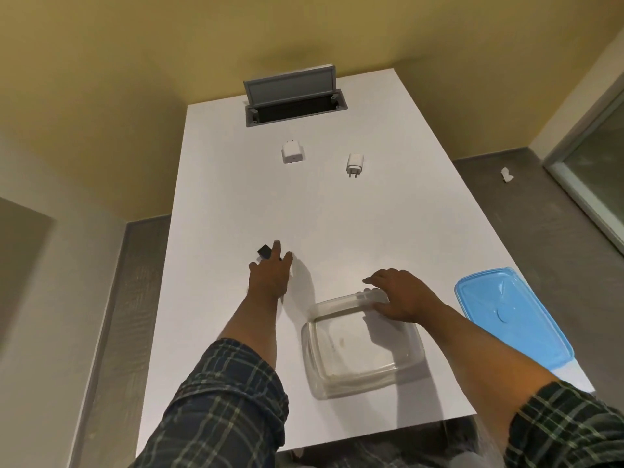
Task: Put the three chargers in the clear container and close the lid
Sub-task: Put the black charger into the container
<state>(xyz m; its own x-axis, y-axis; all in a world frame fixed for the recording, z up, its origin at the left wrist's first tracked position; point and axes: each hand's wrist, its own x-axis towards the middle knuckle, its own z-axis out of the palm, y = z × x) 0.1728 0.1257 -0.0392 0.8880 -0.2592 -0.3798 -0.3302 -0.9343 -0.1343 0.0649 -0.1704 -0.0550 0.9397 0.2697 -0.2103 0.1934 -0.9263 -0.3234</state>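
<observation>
Head view. A yellow wall is seen at 12 o'clock, grey floor at 3 and 9 o'clock. A white bench (pixel 236 197) fills the centre of the frame. A grey cable hatch (pixel 294 97) is set into the bench at 12 o'clock, its flap raised.

Two white chargers are noted on the far half of the bench, well apart from the hands: a square white charger (pixel 292 153) just below the hatch, and a slim white charger (pixel 354 164) at 1 o'clock with its prongs pointed toward the camera.

A black charger (pixel 264 253) is found left of centre, at the fingertips of the left hand (pixel 270 275). The left hand is stretched forward, fingers loosely spread over the charger and touching it; whether it is pinched cannot be told.

The clear container (pixel 363 346) is seen at 5 o'clock near the bench's front edge, open, with none of the chargers in it. Its far rim is pressed by the right hand (pixel 401 298), laid palm down with fingers curled over the edge.

A blue lid (pixel 510 315) is noted flat on the bench at 4 o'clock, just beside the container and apart from it.

Plaid sleeves (pixel 223 400) are rolled on both forearms.
</observation>
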